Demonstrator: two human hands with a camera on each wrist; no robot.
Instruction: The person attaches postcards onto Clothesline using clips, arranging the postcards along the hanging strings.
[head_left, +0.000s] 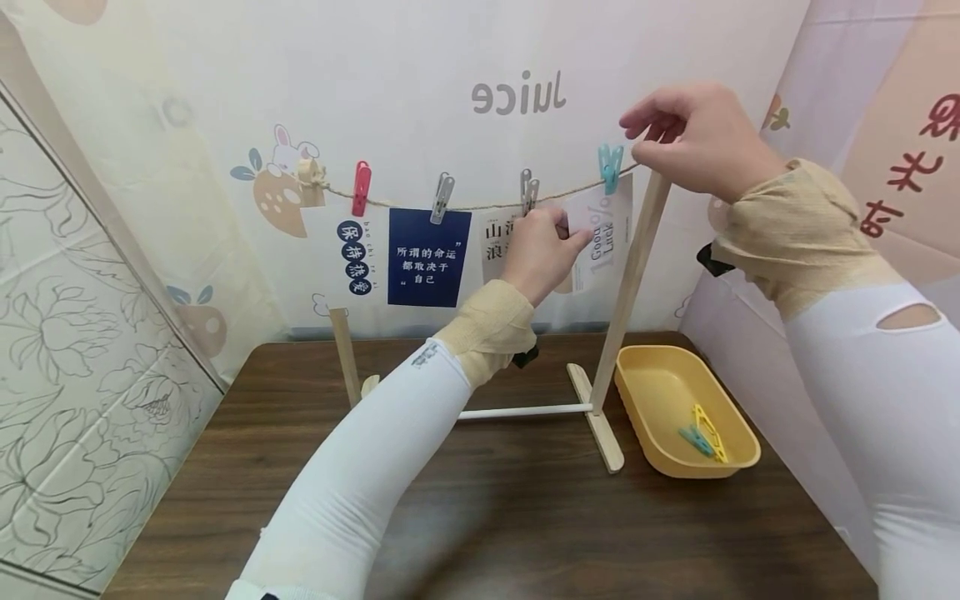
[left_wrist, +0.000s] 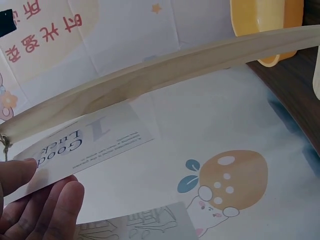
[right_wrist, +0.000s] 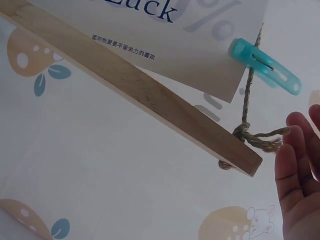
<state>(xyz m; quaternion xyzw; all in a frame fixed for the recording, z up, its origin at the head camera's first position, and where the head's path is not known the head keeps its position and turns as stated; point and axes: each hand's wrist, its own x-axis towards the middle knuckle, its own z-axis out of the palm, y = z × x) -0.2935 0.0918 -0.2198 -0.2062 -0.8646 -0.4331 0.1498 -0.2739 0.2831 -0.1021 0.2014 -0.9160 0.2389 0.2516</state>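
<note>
A white "Good Luck" card (head_left: 617, 218) hangs at the right end of a twine line (head_left: 480, 206), under a teal clothespin (head_left: 611, 169). My left hand (head_left: 546, 250) pinches this card by its left side; the left wrist view shows the thumb in front and the fingers behind. Just right of the clothespin, my right hand (head_left: 693, 137) is raised by the top of the wooden post (head_left: 633, 283). Its fingers (right_wrist: 289, 170) are relaxed and hold nothing. In the right wrist view the teal clothespin (right_wrist: 265, 66) grips the line and the card's edge.
Left along the line hang a blue card (head_left: 429, 287) under a grey clothespin (head_left: 442, 198), and a white card (head_left: 358, 283) near a red one. Another grey clothespin (head_left: 529, 190) is above my left hand. A yellow basin (head_left: 652, 375) at right holds yellow and teal clothespins.
</note>
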